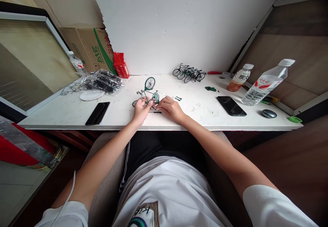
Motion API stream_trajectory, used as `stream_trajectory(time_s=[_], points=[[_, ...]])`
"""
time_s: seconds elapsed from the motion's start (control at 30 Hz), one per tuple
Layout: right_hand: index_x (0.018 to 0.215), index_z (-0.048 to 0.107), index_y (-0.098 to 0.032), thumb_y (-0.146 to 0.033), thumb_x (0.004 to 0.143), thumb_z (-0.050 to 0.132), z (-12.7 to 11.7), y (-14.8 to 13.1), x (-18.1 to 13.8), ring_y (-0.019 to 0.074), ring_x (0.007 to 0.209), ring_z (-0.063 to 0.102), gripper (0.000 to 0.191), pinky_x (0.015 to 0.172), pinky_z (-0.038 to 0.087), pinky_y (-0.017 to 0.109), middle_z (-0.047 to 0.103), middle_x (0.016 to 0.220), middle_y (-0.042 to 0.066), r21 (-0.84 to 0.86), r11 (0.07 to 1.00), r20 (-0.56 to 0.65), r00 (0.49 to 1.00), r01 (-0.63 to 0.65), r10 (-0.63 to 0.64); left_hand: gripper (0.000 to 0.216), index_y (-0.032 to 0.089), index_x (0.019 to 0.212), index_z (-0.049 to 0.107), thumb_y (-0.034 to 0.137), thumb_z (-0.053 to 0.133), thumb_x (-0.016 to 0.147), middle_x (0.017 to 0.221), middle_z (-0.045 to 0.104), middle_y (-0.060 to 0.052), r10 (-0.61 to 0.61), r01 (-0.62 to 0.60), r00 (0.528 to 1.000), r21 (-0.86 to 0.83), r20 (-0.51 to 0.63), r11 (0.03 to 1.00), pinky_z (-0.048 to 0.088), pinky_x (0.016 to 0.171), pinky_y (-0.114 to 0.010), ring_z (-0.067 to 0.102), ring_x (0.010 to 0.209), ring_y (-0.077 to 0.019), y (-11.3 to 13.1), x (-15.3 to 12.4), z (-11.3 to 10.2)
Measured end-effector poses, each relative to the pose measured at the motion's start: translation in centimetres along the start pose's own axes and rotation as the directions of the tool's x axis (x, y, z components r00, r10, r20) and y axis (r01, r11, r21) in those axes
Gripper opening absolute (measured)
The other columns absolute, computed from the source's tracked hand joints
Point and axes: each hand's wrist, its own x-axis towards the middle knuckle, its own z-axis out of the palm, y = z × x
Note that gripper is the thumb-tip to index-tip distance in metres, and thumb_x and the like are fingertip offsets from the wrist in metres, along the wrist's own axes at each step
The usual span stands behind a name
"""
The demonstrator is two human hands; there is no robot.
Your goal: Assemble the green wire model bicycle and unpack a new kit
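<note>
A small green model bicycle (149, 89) lies partly built on the white table (120, 116), one wheel raised at its far end. My left hand (141, 110) is closed on the frame near its lower wheel. My right hand (171, 108) is closed too, its fingertips pinched against the frame near the green chain guard. A thin dark rod (156, 112) lies on the table between my hands. Small green parts (178, 98) sit just right of my right hand.
Several finished model bicycles (189, 73) stand at the back. Black phones lie left (97, 113) and right (231, 105). Bags of parts (104, 81), a white lid (91, 95) and a red box (121, 66) are on the left. Two bottles (263, 83) and a mouse (269, 113) are on the right.
</note>
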Motion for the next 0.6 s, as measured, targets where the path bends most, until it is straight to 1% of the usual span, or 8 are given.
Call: stream_trajectory(time_s=[0.1,0.23,0.43,0.6], points=[[0.106,0.080,-0.025,-0.026,0.111,0.064,0.02,-0.17,0.01,0.0252,0.096,0.070,0.016,0.083,0.059,0.039,0.079,0.099,0.008,-0.033,0.999,0.032,0.999,0.038,-0.037,0.055,0.020,0.107,0.059,0.044,0.096,0.076,0.121,0.077,-0.014,0.000,0.000,0.999,0.009,0.033,1.000,0.067,0.084,-0.037,0.079,0.107,-0.0277,-0.09,-0.04,-0.02],[0.104,0.079,-0.025,-0.023,0.111,0.062,-0.15,-0.45,0.11,0.0246,0.095,0.069,0.018,0.080,0.058,0.038,0.080,0.099,0.008,-0.075,0.996,0.040,0.998,0.055,-0.052,0.053,0.020,0.107,0.058,0.045,0.095,0.077,0.122,0.076,-0.014,0.000,-0.002,0.998,0.024,0.069,1.000,0.067,0.084,-0.037,0.078,0.107,-0.0270,-0.23,-0.01,-0.13],[0.100,0.078,-0.023,-0.023,0.112,0.059,-0.20,-0.74,0.17,0.0240,0.092,0.067,0.023,0.078,0.056,0.036,0.078,0.095,0.008,-0.109,0.991,0.089,0.993,0.083,-0.074,0.053,0.020,0.106,0.058,0.044,0.095,0.077,0.124,0.074,-0.014,0.049,-0.055,0.996,0.068,0.075,0.996,0.065,0.081,-0.032,0.078,0.107,-0.0252,-0.55,0.03,-0.10],[0.100,0.079,-0.023,-0.021,0.111,0.061,-0.23,-0.82,0.13,0.0247,0.095,0.066,0.021,0.077,0.054,0.035,0.076,0.095,0.008,-0.133,0.990,0.106,0.994,0.051,-0.037,0.051,0.020,0.105,0.057,0.043,0.094,0.078,0.125,0.073,-0.014,0.050,-0.056,0.995,0.074,0.089,0.996,0.066,0.083,-0.034,0.078,0.108,-0.0253,-0.80,0.05,-0.04]])
